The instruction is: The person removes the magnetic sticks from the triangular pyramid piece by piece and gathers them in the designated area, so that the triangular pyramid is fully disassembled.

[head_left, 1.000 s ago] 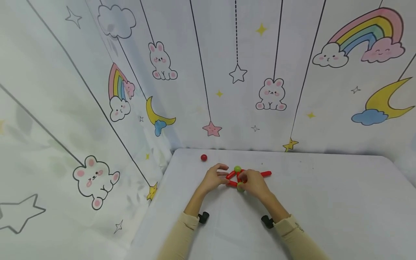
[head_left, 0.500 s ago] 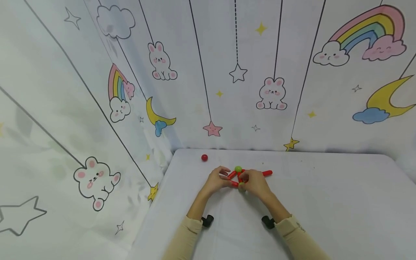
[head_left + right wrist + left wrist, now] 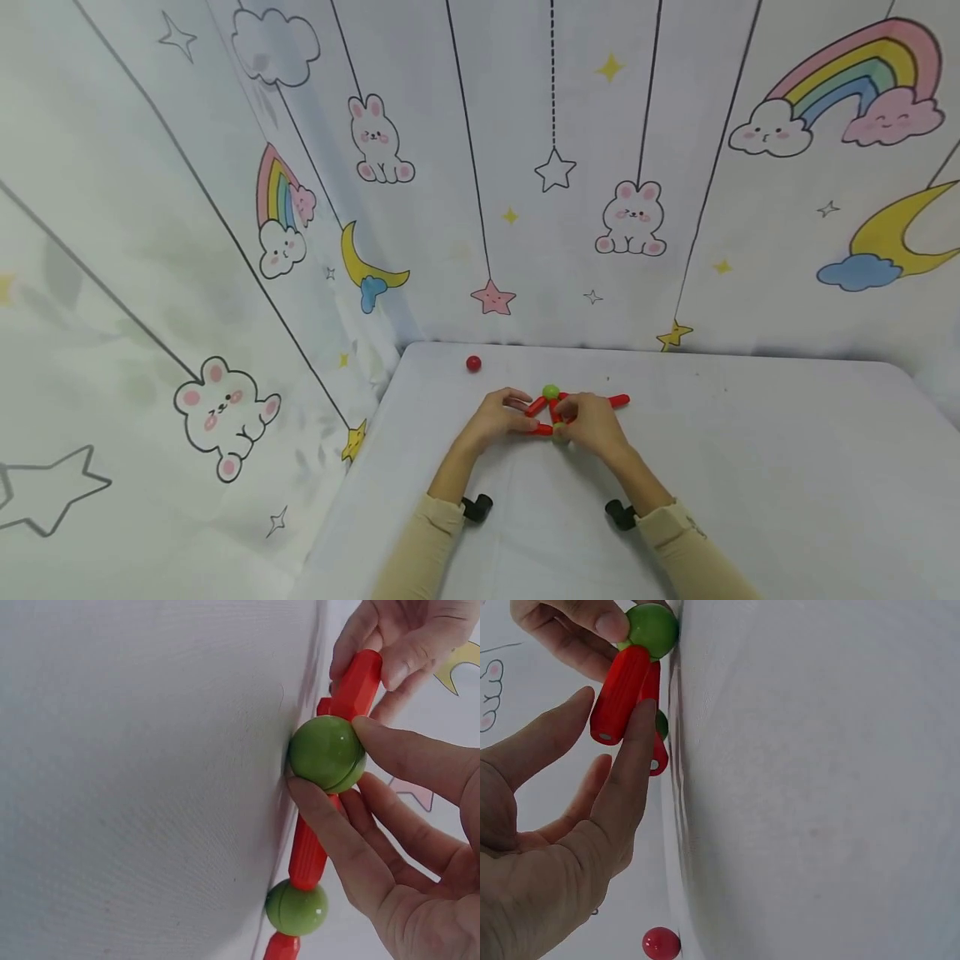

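Observation:
Red rods and green balls are joined into a frame on the table. My right hand (image 3: 596,427) pinches the near green ball (image 3: 326,754) between thumb and fingers. My left hand (image 3: 498,418) has thumb and finger on either side of a red rod (image 3: 621,696) that sticks out from this ball, in a light hold. One fingertip lies against its side, and the rod's free end shows a pale dot. The far green ball (image 3: 551,391) joins more rods, among them a slanted red rod (image 3: 536,407). The right hand hides part of the frame.
A loose red ball (image 3: 473,363) lies at the back left of the white table (image 3: 750,467). Another red rod (image 3: 619,401) reaches out to the right, past the right hand. Behind the table hangs a white curtain (image 3: 450,208) with printed bears and stars.
My left hand has shifted slightly right and nearer to me, and the near red rod now lies more level. The right hand keeps its grip on the near green ball, almost still.

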A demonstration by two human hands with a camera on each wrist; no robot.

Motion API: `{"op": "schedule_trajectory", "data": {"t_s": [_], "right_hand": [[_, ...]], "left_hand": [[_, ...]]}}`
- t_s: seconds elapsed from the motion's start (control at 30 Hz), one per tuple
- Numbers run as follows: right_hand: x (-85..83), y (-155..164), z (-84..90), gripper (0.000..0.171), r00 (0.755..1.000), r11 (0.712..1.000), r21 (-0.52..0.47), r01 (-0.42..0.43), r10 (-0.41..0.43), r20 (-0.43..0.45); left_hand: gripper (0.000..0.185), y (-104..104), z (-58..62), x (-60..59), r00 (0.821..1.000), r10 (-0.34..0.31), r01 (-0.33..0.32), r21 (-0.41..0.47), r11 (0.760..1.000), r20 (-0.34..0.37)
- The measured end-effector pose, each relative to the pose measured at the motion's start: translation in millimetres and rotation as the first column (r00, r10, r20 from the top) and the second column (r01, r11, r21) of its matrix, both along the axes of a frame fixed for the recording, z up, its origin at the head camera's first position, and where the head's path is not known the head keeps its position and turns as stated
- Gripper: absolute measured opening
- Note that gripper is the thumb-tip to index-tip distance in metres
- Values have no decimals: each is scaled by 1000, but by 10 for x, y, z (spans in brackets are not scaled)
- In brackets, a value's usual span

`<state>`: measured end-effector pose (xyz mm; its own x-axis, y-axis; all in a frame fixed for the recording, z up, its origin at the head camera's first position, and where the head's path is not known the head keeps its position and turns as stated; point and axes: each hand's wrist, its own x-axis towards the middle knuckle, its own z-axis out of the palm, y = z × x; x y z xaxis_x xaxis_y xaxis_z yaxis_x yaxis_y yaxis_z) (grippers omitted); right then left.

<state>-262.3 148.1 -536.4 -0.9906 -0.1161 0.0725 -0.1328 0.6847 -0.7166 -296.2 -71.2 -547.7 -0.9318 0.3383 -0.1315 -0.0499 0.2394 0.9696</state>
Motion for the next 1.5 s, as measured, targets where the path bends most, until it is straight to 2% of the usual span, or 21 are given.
{"op": "schedule_trajectory", "data": {"t_s": [0.1,0.27,0.4,0.8,0.93,1.03,1.2,1.3,1.5], "right_hand": [[4,5,1,29,1000,1000,-4,0,0,2],[3,15,5,28,1000,1000,-11,-6,6,-3],[-6,22,-5,28,1000,1000,-8,-1,1,-9],[-22,-26,-24,29,1000,1000,-4,5,-5,12],[-16,-14,2,29,1000,1000,2,12,-12,26],[-6,14,25,31,999,1000,-10,24,-24,31],[-4,44,22,35,999,998,-50,30,-28,37],[-2,49,8,36,998,996,-83,36,-32,46],[0,57,-42,36,996,989,-133,62,-53,74]], "left_hand": [[51,3,29,16,1000,-17,16,20,1000,20],[51,16,45,19,1000,-10,10,40,999,-2],[51,28,41,8,1000,-1,2,38,999,-21],[52,-9,73,8,1000,12,-12,4,1000,-9],[53,-142,99,-32,998,47,-48,-15,999,-43],[55,-293,144,-73,994,94,-94,6,996,-57],[56,-528,195,-106,990,128,-125,53,991,-58],[57,-642,195,-123,987,155,-151,83,985,-46],[60,-817,153,-157,974,224,-222,77,972,-23]]}}
